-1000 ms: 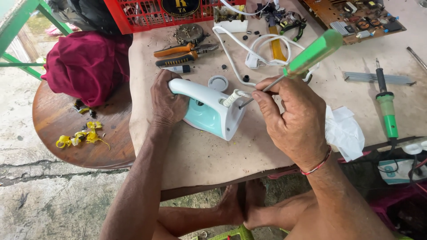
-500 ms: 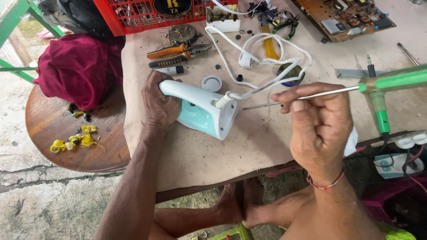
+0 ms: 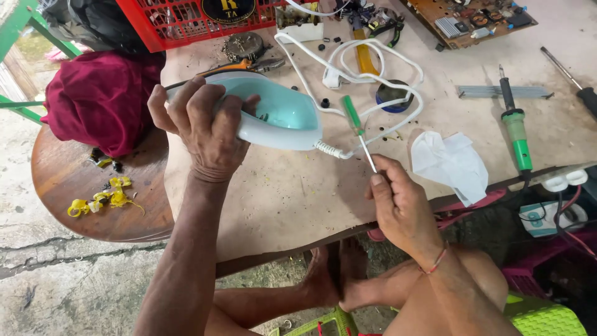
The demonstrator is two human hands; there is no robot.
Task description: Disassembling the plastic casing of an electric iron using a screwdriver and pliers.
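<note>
A pale turquoise and white clothes iron [image 3: 273, 115] lies tipped on its side, lifted a little over the near-left part of the desk [image 3: 292, 199]. The left hand [image 3: 202, 127] wraps over its top from the left, fingers [image 3: 186, 106] curled tightly round the body and handle so that the iron is firmly gripped. A white power cord [image 3: 373, 62] leaves the iron's rear through a ribbed sleeve and loops away across the desk toward a white plug [image 3: 333, 78].

Just to the right of the iron, the right hand [image 3: 401, 205] hovers low near the desk edge. Its fingers [image 3: 379, 180] are pinched closed on the bare metal shaft of a screwdriver with a green handle [image 3: 357, 127], the handle pointing up and away toward the cord.

A crumpled white paper [image 3: 451, 165] lies right of that hand. Further right rests a soldering iron with a green grip [image 3: 516, 127], and beyond it a grey metal strip [image 3: 504, 92]. A small round dark blue tin [image 3: 392, 96] sits inside the cord's loop. At the far edge are a brown circuit board [image 3: 472, 22], orange-handled pliers [image 3: 249, 65] and small black screws scattered about.

A red plastic crate [image 3: 186, 22] stands at the far left corner; its contents are too dim to tell.

Left of the desk a round wooden stool [image 3: 93, 193] carries a dark red cloth [image 3: 102, 99] and yellow scraps [image 3: 102, 199]. The floor below is rough grey concrete [image 3: 68, 286], and the person's bare feet [image 3: 339, 274] show under the desk.
</note>
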